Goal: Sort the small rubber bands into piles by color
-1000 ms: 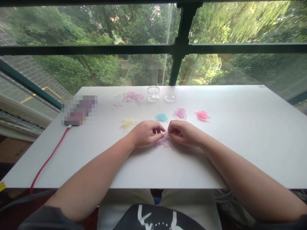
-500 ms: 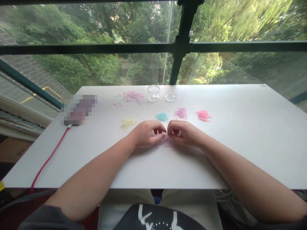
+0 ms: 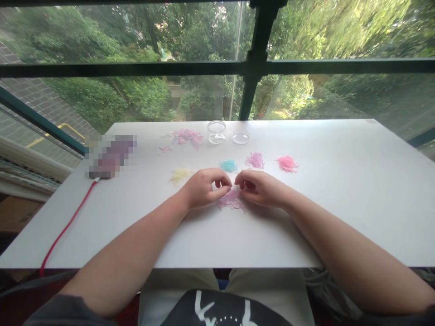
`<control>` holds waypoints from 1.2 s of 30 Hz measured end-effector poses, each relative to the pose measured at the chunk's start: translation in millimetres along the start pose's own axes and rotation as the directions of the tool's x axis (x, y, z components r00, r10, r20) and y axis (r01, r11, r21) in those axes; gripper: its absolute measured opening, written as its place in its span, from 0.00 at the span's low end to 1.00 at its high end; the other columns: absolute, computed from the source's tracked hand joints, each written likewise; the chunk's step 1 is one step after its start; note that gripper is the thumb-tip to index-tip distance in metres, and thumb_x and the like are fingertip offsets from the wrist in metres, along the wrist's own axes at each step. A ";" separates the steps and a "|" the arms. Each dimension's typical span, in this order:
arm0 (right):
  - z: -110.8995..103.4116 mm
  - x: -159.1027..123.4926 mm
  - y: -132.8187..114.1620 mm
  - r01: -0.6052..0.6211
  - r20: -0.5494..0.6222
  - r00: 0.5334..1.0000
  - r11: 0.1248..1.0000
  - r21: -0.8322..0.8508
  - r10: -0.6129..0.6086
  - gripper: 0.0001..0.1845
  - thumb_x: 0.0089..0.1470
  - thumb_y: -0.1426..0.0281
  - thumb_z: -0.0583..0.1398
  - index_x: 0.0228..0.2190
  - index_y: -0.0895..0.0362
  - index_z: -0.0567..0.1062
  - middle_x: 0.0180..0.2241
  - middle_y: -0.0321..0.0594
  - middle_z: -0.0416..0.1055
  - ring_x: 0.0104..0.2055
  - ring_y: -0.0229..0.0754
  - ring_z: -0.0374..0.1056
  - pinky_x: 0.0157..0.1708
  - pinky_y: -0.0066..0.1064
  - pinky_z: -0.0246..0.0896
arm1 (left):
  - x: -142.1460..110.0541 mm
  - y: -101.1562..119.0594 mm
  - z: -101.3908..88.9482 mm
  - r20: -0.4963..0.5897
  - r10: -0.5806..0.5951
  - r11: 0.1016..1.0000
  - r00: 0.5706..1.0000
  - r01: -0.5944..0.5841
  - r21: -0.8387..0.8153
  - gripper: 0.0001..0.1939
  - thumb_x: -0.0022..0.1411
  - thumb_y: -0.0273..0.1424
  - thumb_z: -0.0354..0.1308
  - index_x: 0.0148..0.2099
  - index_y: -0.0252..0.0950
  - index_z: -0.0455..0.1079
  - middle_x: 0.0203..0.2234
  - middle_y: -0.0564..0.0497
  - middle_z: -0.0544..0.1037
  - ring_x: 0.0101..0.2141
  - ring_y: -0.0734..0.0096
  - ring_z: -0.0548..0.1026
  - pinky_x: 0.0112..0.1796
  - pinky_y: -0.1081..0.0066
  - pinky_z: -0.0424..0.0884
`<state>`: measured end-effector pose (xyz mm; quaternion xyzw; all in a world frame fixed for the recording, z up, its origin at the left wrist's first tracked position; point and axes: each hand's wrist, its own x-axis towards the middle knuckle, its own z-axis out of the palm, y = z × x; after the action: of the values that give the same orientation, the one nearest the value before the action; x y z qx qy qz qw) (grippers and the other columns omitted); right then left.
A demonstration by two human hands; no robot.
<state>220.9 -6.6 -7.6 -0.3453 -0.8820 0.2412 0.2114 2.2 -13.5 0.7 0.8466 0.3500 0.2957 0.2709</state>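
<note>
A loose pile of pink-purple elastic bands (image 3: 231, 201) lies on the white table between my hands. Over its left side my left hand (image 3: 209, 186) is curled, thumb and index fingertips pinched together; anything between them is too small to make out. My right hand (image 3: 260, 186) rests at the pile's right edge, fingers bent in towards the thumb, and what its fingertips hold is hidden. Just beyond the hands are sorted heaps: yellow bands (image 3: 180, 175), turquoise bands (image 3: 229, 165), purple bands (image 3: 255, 160) and bright pink bands (image 3: 287, 164).
At the back stand a clear round jar (image 3: 216, 132) and its clear lid (image 3: 241, 138). A mixed pink-purple pile (image 3: 188, 137) lies left of the jar. A blurred-out phone-like object (image 3: 113, 156) with a red cable (image 3: 70, 222) is on the left. Windows border the table's far edge.
My hands have drawn slightly apart, showing more of the pile between them. The left thumb and index finger have come closer together. The whole view has shifted slightly.
</note>
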 end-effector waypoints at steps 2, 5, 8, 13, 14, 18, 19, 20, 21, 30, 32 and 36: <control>-1.1 -0.1 0.3 -0.004 -0.003 1.000 1.000 0.017 0.004 0.11 0.45 0.77 0.58 0.35 0.58 0.70 0.25 0.33 0.64 0.25 0.31 0.57 0.25 0.24 0.53 | -0.2 0.3 -1.1 -0.015 -0.018 1.000 1.000 0.018 -0.020 0.04 0.56 0.25 0.56 0.33 0.34 0.72 0.28 0.53 0.75 0.28 0.77 0.70 0.33 0.75 0.65; -1.2 0.8 -1.5 0.014 -0.012 1.000 0.998 0.054 -0.013 0.09 0.48 0.74 0.59 0.35 0.58 0.70 0.25 0.33 0.64 0.24 0.31 0.57 0.25 0.24 0.53 | -0.3 0.2 -0.9 -0.024 -0.034 0.998 0.999 0.032 -0.053 0.04 0.57 0.27 0.56 0.34 0.35 0.72 0.28 0.53 0.76 0.28 0.77 0.71 0.32 0.75 0.64; 0.2 2.3 -3.4 0.038 -0.061 0.998 0.996 0.083 -0.033 0.07 0.50 0.72 0.59 0.35 0.58 0.71 0.24 0.33 0.63 0.24 0.31 0.57 0.25 0.23 0.54 | -0.2 -0.4 0.6 -0.025 -0.043 0.995 0.999 0.041 -0.089 0.04 0.57 0.28 0.56 0.34 0.35 0.73 0.28 0.53 0.76 0.28 0.77 0.71 0.32 0.75 0.64; 0.9 3.9 -3.8 0.080 -0.131 0.989 0.994 0.079 -0.069 0.04 0.53 0.72 0.58 0.32 0.58 0.72 0.22 0.32 0.62 0.23 0.31 0.56 0.24 0.23 0.53 | 0.1 -1.6 1.9 -0.031 -0.081 0.988 0.996 0.076 -0.133 0.05 0.57 0.30 0.57 0.34 0.35 0.73 0.27 0.53 0.76 0.28 0.78 0.70 0.31 0.75 0.62; 0.6 4.0 -3.8 0.088 -0.138 0.987 0.993 0.075 -0.078 0.03 0.53 0.72 0.58 0.31 0.58 0.72 0.22 0.33 0.62 0.23 0.31 0.55 0.24 0.23 0.53 | 0.2 -1.7 1.9 -0.028 -0.089 0.986 0.996 0.084 -0.141 0.05 0.58 0.30 0.57 0.34 0.34 0.72 0.27 0.53 0.75 0.28 0.78 0.69 0.31 0.75 0.62; -0.9 3.9 -4.3 0.113 -0.138 0.985 0.991 0.068 -0.103 0.04 0.53 0.72 0.57 0.29 0.58 0.72 0.23 0.34 0.64 0.23 0.31 0.56 0.25 0.24 0.53 | 0.0 -2.1 1.6 -0.019 -0.104 0.982 0.994 0.100 -0.158 0.05 0.58 0.30 0.57 0.34 0.34 0.73 0.28 0.53 0.75 0.28 0.78 0.69 0.31 0.75 0.62; -1.1 3.7 -4.4 0.109 -0.137 0.986 0.992 0.070 -0.099 0.04 0.53 0.72 0.57 0.29 0.58 0.72 0.23 0.34 0.64 0.23 0.32 0.56 0.25 0.24 0.53 | 0.0 -2.2 1.6 -0.022 -0.106 0.982 0.994 0.101 -0.161 0.05 0.58 0.30 0.57 0.34 0.34 0.73 0.28 0.53 0.75 0.28 0.78 0.69 0.31 0.75 0.62; -1.1 3.4 -4.4 0.100 -0.135 0.987 0.992 0.073 -0.089 0.04 0.53 0.72 0.57 0.29 0.58 0.72 0.23 0.34 0.64 0.23 0.32 0.56 0.25 0.24 0.53 | -0.1 -2.2 1.7 -0.028 -0.109 0.981 0.994 0.103 -0.165 0.05 0.58 0.31 0.57 0.34 0.34 0.73 0.28 0.53 0.75 0.28 0.78 0.69 0.31 0.75 0.61; -0.9 3.2 -4.2 0.088 -0.133 0.988 0.993 0.080 -0.076 0.04 0.53 0.72 0.57 0.30 0.58 0.72 0.22 0.34 0.64 0.23 0.32 0.56 0.24 0.24 0.53 | -0.2 -2.2 1.8 -0.032 -0.110 0.980 0.993 0.103 -0.169 0.05 0.58 0.31 0.57 0.34 0.34 0.72 0.28 0.53 0.75 0.28 0.78 0.69 0.31 0.75 0.61; 4.0 2.5 -1.0 0.030 -0.136 0.991 0.988 0.152 -0.009 0.07 0.53 0.69 0.58 0.36 0.58 0.71 0.22 0.32 0.63 0.23 0.32 0.56 0.23 0.24 0.54 | -0.4 -1.1 3.0 -0.070 -0.112 0.978 0.991 0.097 -0.187 0.07 0.58 0.32 0.57 0.34 0.34 0.72 0.27 0.52 0.75 0.27 0.77 0.68 0.30 0.74 0.61; 4.7 2.7 -1.1 0.023 -0.150 0.989 0.985 0.171 0.003 0.09 0.53 0.69 0.58 0.37 0.58 0.70 0.23 0.33 0.64 0.23 0.31 0.56 0.23 0.24 0.55 | -0.5 -0.8 2.9 -0.081 -0.111 0.977 0.991 0.094 -0.190 0.07 0.58 0.32 0.56 0.34 0.34 0.72 0.27 0.52 0.75 0.27 0.77 0.68 0.30 0.74 0.61; 5.3 3.5 -2.5 0.035 -0.151 0.989 0.984 0.177 -0.008 0.09 0.53 0.67 0.58 0.36 0.58 0.70 0.22 0.33 0.64 0.22 0.32 0.56 0.23 0.24 0.54 | -0.5 0.1 2.6 -0.099 -0.112 0.981 0.989 0.093 -0.172 0.08 0.59 0.33 0.56 0.34 0.34 0.72 0.27 0.51 0.75 0.27 0.76 0.68 0.30 0.73 0.62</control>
<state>214.4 -7.1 -9.6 -0.3326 -0.8421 0.2906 0.3096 3.7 -14.5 -1.1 0.7844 0.3815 0.3551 0.3361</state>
